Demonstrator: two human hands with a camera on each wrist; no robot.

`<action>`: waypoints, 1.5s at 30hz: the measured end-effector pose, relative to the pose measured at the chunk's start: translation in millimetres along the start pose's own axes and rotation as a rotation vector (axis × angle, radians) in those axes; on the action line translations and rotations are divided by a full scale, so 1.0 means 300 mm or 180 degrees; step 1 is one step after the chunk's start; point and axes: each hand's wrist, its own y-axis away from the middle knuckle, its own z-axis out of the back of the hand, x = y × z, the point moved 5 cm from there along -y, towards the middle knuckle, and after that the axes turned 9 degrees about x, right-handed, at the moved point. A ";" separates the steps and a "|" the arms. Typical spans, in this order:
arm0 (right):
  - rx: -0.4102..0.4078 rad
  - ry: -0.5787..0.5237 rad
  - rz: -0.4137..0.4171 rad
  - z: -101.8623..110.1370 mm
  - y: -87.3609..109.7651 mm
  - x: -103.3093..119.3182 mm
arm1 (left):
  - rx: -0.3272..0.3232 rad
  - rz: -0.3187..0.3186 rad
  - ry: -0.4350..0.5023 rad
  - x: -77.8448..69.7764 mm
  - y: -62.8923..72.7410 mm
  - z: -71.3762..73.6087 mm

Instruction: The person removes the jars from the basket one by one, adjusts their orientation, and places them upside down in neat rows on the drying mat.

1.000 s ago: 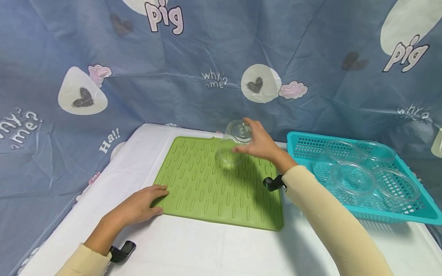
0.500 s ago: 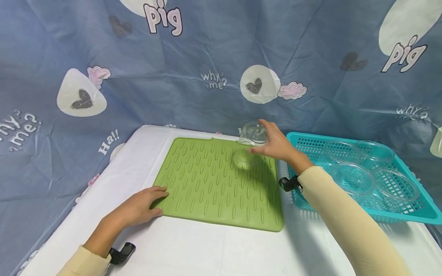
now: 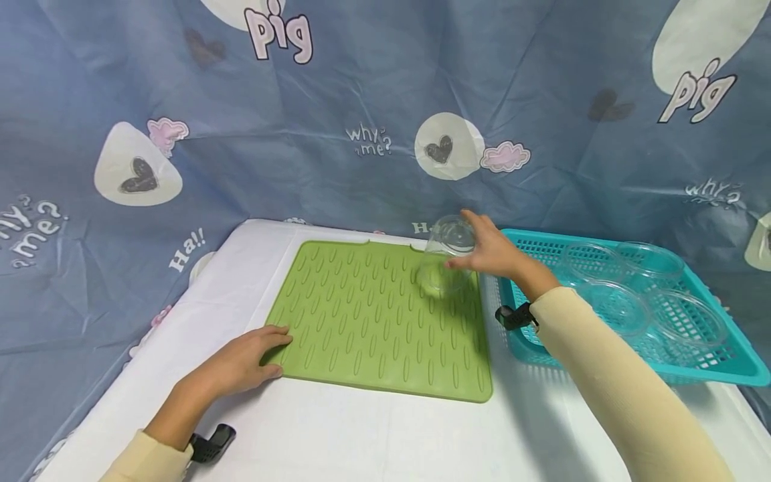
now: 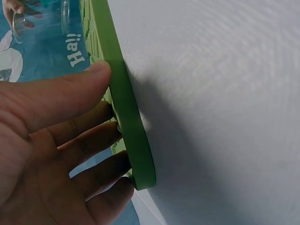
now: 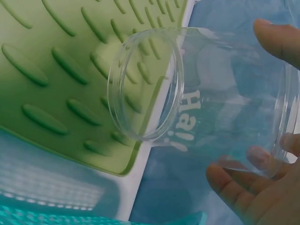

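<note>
My right hand (image 3: pixel 490 248) grips a clear, see-through cup (image 3: pixel 448 258) near its base, thumb on one side and fingers on the other. The cup is upside down, its rim low over the back right corner of a green ridged mat (image 3: pixel 373 321). In the right wrist view the cup's round rim (image 5: pixel 115 89) faces the mat, with a thin ring just inside it. My left hand (image 3: pixel 241 358) rests at the mat's front left corner. In the left wrist view its thumb and relaxed fingertips touch the mat's raised edge (image 4: pixel 126 108).
A turquoise perforated basket (image 3: pixel 638 369) stands right of the mat, holding several clear round-rimmed containers (image 3: pixel 614 308). White cloth (image 3: pixel 337 435) covers the table. A blue printed curtain (image 3: pixel 301 167) hangs right behind it.
My right hand has carried the cup rightward from the mat's back middle to its back right corner, slowing over the last half second. My left hand has stayed in place.
</note>
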 end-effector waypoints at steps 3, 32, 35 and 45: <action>0.0066 0.0004 -0.0048 -0.010 -0.004 -0.006 | -0.0009 -0.0002 0.0008 0.000 0.001 -0.002; -0.0010 -0.0113 0.0175 -0.057 -0.075 0.134 | -0.0077 -0.0053 0.0006 0.009 0.007 -0.002; -0.0061 -0.0180 0.0228 -0.083 -0.107 0.174 | -0.0084 -0.0064 0.0023 0.006 0.006 -0.002; -0.0215 -0.0584 0.0406 -0.181 -0.205 0.295 | -0.0103 0.0016 0.0072 0.015 0.015 -0.012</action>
